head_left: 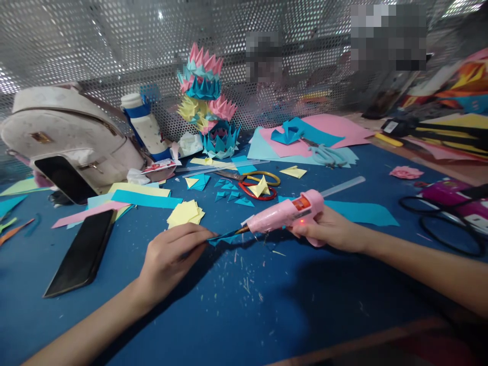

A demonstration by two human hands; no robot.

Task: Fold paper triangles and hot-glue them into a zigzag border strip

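My right hand [324, 229] is wrapped round the handle of a pink hot glue gun [282, 213]. A clear glue stick [345, 186] sticks out of its back, and a small red light glows on its side. The gun's nozzle points left and meets a small folded blue paper piece [224, 238]. My left hand [177, 251] pinches that piece at its left end, just above the table. Behind it lie a stack of yellow paper squares [186, 213], several small blue paper triangles [229, 190] and scissors [263, 178] with red and yellow handles.
At the back stands a tower of folded paper [221, 137]. A white backpack [64, 132], a bottle [143, 124] and two phones [82, 254] [61, 178] are on the left. Light-blue scissors [328, 155] rest on coloured sheets; a black cable [438, 223] lies right.
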